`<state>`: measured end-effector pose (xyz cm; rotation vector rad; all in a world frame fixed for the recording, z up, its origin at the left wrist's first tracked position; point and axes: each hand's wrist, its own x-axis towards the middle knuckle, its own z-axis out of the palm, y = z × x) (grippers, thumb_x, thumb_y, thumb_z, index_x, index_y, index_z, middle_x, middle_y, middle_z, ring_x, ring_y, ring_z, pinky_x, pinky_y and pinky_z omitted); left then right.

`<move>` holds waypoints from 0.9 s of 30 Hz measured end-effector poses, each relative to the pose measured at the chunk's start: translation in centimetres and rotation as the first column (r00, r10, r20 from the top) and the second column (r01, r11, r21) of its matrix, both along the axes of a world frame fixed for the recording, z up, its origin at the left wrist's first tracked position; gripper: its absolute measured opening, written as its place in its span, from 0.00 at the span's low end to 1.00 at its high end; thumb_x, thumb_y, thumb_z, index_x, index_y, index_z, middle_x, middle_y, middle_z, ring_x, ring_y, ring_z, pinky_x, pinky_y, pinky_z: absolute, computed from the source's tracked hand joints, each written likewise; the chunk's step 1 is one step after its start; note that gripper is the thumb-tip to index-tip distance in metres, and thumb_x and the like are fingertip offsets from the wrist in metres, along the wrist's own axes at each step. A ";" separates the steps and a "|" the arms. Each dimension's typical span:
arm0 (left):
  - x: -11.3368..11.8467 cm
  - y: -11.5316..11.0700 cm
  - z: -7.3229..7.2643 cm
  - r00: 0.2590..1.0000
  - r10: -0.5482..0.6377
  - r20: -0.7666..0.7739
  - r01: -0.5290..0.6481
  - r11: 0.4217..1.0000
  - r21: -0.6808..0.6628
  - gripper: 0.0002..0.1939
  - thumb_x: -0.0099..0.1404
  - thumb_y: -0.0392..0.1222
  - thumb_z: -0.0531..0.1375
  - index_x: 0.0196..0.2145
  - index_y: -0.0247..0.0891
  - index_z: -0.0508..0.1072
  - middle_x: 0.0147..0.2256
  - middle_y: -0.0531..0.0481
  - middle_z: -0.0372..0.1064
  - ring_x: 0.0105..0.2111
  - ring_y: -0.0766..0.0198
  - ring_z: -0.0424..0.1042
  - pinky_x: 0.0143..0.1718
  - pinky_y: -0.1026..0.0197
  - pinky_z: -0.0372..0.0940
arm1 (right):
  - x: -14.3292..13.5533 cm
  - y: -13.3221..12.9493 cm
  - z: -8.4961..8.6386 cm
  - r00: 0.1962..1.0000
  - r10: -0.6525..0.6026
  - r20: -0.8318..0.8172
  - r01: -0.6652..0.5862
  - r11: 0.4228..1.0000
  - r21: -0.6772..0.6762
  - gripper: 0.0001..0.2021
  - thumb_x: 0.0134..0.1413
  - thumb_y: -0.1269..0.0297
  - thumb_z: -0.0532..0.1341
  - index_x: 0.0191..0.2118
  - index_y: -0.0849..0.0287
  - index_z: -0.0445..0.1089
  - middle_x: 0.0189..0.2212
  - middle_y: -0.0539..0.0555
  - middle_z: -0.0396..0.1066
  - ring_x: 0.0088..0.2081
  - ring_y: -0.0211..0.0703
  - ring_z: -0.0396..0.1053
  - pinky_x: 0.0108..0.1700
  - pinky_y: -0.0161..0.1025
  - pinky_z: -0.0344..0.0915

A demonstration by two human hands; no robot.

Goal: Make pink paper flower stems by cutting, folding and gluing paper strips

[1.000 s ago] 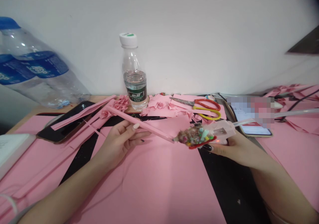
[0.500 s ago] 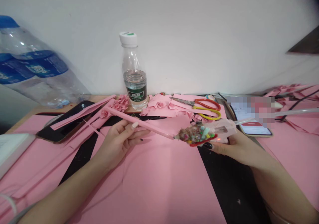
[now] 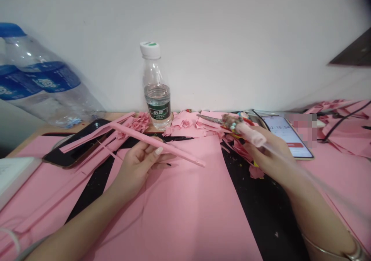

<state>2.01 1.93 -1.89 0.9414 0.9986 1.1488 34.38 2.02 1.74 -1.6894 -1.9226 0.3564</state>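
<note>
My left hand point(image 3: 137, 166) is closed around a thin rolled pink paper tube point(image 3: 182, 154), thumb on top. The tube slants down to the right above a large pink paper sheet point(image 3: 185, 210). My right hand point(image 3: 271, 154) grips a pale hot glue gun point(image 3: 251, 134), whose nozzle end is crusted with beads and brown fuzz. That end points away toward the wall, apart from the tube. A clear glue stick point(image 3: 282, 156) trails from the gun's back, blurred. Beneath the gun lie scissors point(image 3: 209, 118), their handles mostly hidden.
A half-full water bottle point(image 3: 159, 102) stands by the wall. Larger bottles point(image 3: 55, 75) lean at the left, near a dark phone point(image 3: 65, 152). Paper flowers point(image 3: 140, 122) and scraps line the back. A lit phone point(image 3: 278, 125) lies at the right, with more pink paper beyond.
The glue gun has moved up and away from the tube's lower end, turning its nozzle toward the wall. My left hand still holds the tube, almost in place.
</note>
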 end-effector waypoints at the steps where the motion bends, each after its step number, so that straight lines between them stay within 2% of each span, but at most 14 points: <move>1: 0.0 0.0 0.0 1.000 -0.005 -0.009 0.005 1.000 0.004 0.09 0.62 0.43 0.67 0.39 0.41 0.74 0.38 0.50 0.79 0.40 0.55 0.80 0.36 0.62 0.76 | 0.1 0.3 -0.2 0.994 -0.019 0.106 0.013 0.998 0.056 0.19 0.60 0.62 0.56 0.56 0.55 0.68 0.45 0.59 0.74 0.42 0.57 0.73 0.41 0.49 0.69; 3: -0.1 -0.1 0.0 1.000 -0.009 -0.020 0.009 1.000 0.011 0.09 0.62 0.43 0.67 0.40 0.41 0.74 0.39 0.49 0.79 0.40 0.54 0.80 0.36 0.61 0.76 | 0.3 0.8 -0.8 0.966 -0.025 0.259 -0.005 0.993 0.114 0.22 0.58 0.66 0.56 0.58 0.60 0.65 0.51 0.64 0.70 0.49 0.60 0.71 0.46 0.53 0.69; 5: -0.1 -0.1 0.0 1.000 -0.007 -0.028 0.008 1.000 0.019 0.09 0.62 0.43 0.67 0.39 0.41 0.74 0.39 0.49 0.79 0.41 0.52 0.80 0.36 0.59 0.76 | 0.6 1.2 -1.4 0.933 -0.054 0.356 -0.001 0.988 0.152 0.24 0.58 0.68 0.54 0.61 0.61 0.63 0.53 0.66 0.68 0.54 0.63 0.68 0.47 0.57 0.68; 10: 0.0 -0.4 0.1 0.999 -0.007 -0.054 0.009 0.999 0.050 0.08 0.62 0.45 0.66 0.38 0.43 0.75 0.39 0.49 0.78 0.41 0.52 0.79 0.35 0.59 0.76 | 0.8 1.1 -1.6 0.905 -0.086 0.417 0.026 0.989 0.148 0.28 0.57 0.69 0.53 0.64 0.56 0.59 0.54 0.65 0.67 0.55 0.67 0.66 0.45 0.63 0.67; 14: 0.4 -0.7 0.2 0.999 0.000 -0.040 0.002 0.999 0.053 0.10 0.61 0.45 0.67 0.39 0.43 0.74 0.38 0.51 0.78 0.41 0.55 0.79 0.36 0.62 0.76 | -0.2 0.1 -0.2 0.954 -0.062 0.292 -0.027 0.956 0.291 0.24 0.58 0.64 0.54 0.61 0.55 0.63 0.56 0.64 0.65 0.56 0.67 0.62 0.53 0.65 0.60; 17: 0.7 -1.0 0.2 1.000 -0.022 -0.002 0.022 0.999 0.025 0.11 0.61 0.46 0.68 0.40 0.43 0.74 0.38 0.52 0.77 0.41 0.57 0.79 0.35 0.66 0.75 | -1.9 -1.1 0.7 0.972 0.144 0.187 -0.210 0.890 0.405 0.22 0.55 0.63 0.58 0.57 0.56 0.65 0.53 0.63 0.68 0.55 0.63 0.63 0.56 0.60 0.58; 18: 0.8 -1.1 0.2 0.999 -0.028 0.016 0.028 1.000 0.012 0.12 0.60 0.46 0.68 0.40 0.43 0.74 0.39 0.52 0.77 0.41 0.58 0.79 0.34 0.66 0.75 | -2.6 -1.5 0.9 0.954 0.239 0.179 -0.292 0.872 0.392 0.21 0.53 0.63 0.59 0.54 0.56 0.66 0.50 0.62 0.69 0.53 0.62 0.65 0.55 0.58 0.59; 20: 0.9 -1.3 0.3 0.998 -0.032 0.055 0.033 0.999 -0.010 0.13 0.60 0.46 0.69 0.41 0.42 0.73 0.40 0.52 0.77 0.41 0.59 0.80 0.34 0.67 0.75 | -4.1 -2.2 0.7 0.929 0.336 0.153 -0.369 0.867 0.335 0.21 0.51 0.64 0.63 0.52 0.56 0.66 0.46 0.61 0.72 0.49 0.59 0.68 0.51 0.55 0.62; 22: 1.1 -1.6 0.3 0.996 -0.036 0.084 0.038 0.999 -0.024 0.13 0.60 0.45 0.69 0.41 0.43 0.73 0.41 0.52 0.77 0.41 0.60 0.79 0.35 0.68 0.75 | -5.5 -2.7 0.2 0.925 0.361 0.118 -0.379 0.870 0.314 0.19 0.50 0.66 0.64 0.49 0.55 0.66 0.40 0.58 0.73 0.44 0.55 0.70 0.47 0.52 0.64; 27: 1.7 -2.2 0.7 0.993 -0.094 0.078 0.098 0.994 -0.050 0.12 0.61 0.45 0.68 0.41 0.42 0.72 0.42 0.50 0.77 0.45 0.57 0.78 0.36 0.67 0.75 | -7.6 -3.5 -0.8 0.920 0.393 0.002 -0.365 0.851 0.377 0.09 0.55 0.73 0.60 0.41 0.54 0.68 0.32 0.52 0.75 0.33 0.46 0.70 0.36 0.44 0.65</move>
